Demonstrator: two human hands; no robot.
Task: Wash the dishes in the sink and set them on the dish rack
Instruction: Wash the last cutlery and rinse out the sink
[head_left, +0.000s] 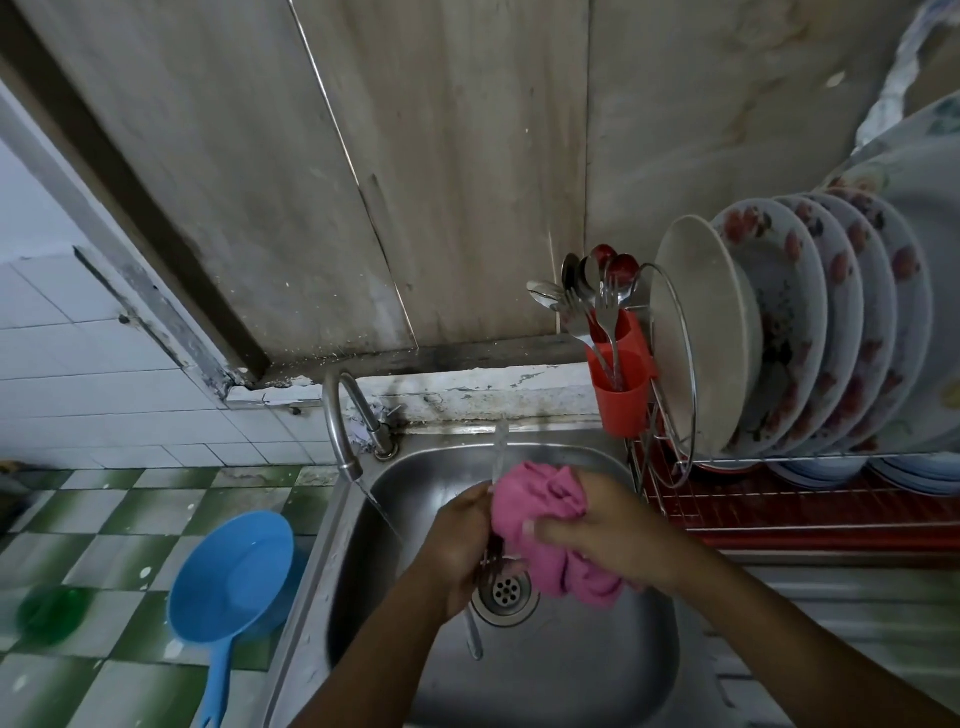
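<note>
Over the steel sink, my left hand grips a thin metal utensil whose blurred ends stick out above and below the fist. My right hand holds a crumpled pink cloth against the utensil. Both hands hover above the drain. The tap curves over the sink's left side and water runs from it. The dish rack stands to the right of the sink, with a row of upright plates in it.
A red cutlery cup with spoons and forks hangs on the rack's left end. A blue plastic dipper lies left of the sink on green-and-white tiles, beside a green object. A wall rises right behind the sink.
</note>
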